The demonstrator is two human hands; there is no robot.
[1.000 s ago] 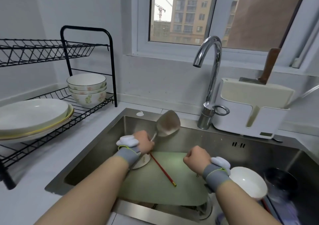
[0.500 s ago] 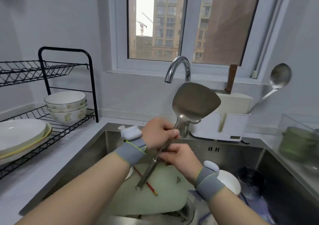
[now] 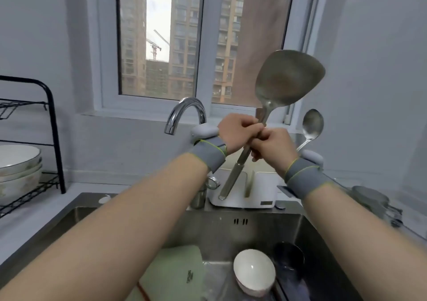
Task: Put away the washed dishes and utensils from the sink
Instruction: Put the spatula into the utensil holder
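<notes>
A steel spatula [image 3: 286, 78] stands nearly upright in front of the window, blade up, handle slanting down to the left. My left hand [image 3: 238, 134] and my right hand [image 3: 272, 147] both grip its handle side by side, above the white utensil holder [image 3: 261, 192]. Below, the steel sink [image 3: 231, 229] holds a pale green cutting board [image 3: 175, 270], a white bowl [image 3: 254, 270], a dark glass [image 3: 288, 256] and a red chopstick [image 3: 142, 293] at the frame's bottom edge.
A chrome faucet [image 3: 184, 113] arches just left of my hands. A steel ladle [image 3: 312, 125] sticks up from the holder at the right. A black wire dish rack [image 3: 53, 139] with stacked bowls [image 3: 18, 169] stands on the left counter. Glass containers [image 3: 372, 201] sit at the right.
The spatula came up out of the sink, rising higher and to the right. Both hands now hold its handle close together; the view tilted up toward the window.
</notes>
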